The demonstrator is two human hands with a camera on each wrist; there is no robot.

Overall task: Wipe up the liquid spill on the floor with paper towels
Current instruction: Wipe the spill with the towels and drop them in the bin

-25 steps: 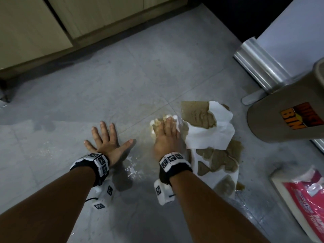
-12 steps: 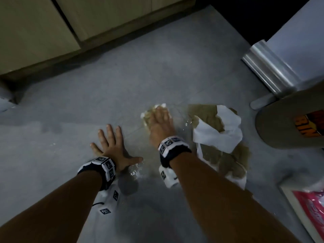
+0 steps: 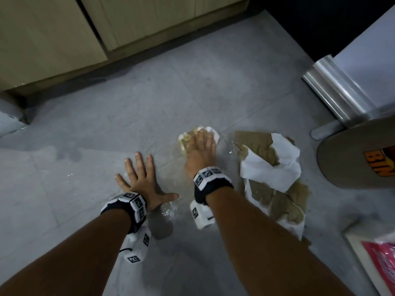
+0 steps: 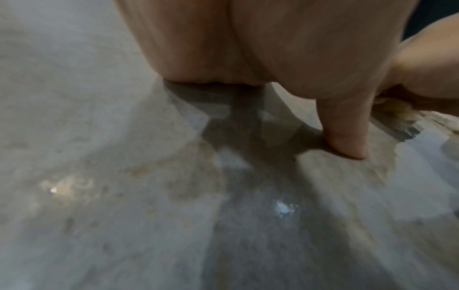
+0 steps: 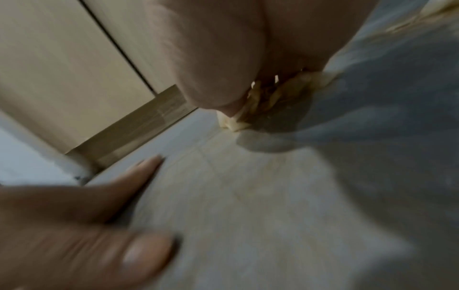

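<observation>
My right hand (image 3: 201, 150) lies flat on a crumpled, brown-stained paper towel wad (image 3: 214, 134) and presses it onto the grey floor tile (image 3: 192, 86). The right wrist view shows the wad (image 5: 261, 102) squashed under the palm. My left hand (image 3: 142, 178) rests flat on the floor to the left, fingers spread and holding nothing. In the left wrist view its thumb (image 4: 345, 127) touches wet tile. A glistening wet patch (image 3: 168, 210) lies between the wrists. Soaked brown-and-white paper towel sheets (image 3: 271, 171) lie right of the wad, a gap apart.
A tan bin (image 3: 352, 159) stands at the right, with a metal cylinder (image 3: 333, 92) behind it. A red-and-white package (image 3: 380, 263) lies at the bottom right. Wooden cabinets (image 3: 139, 22) line the far edge of the floor. A faint damp mark (image 3: 66, 154) shows at the left.
My right hand has pushed the wad forward and left, away from the soaked sheets, opening a gap. The left hand has stayed flat on the floor.
</observation>
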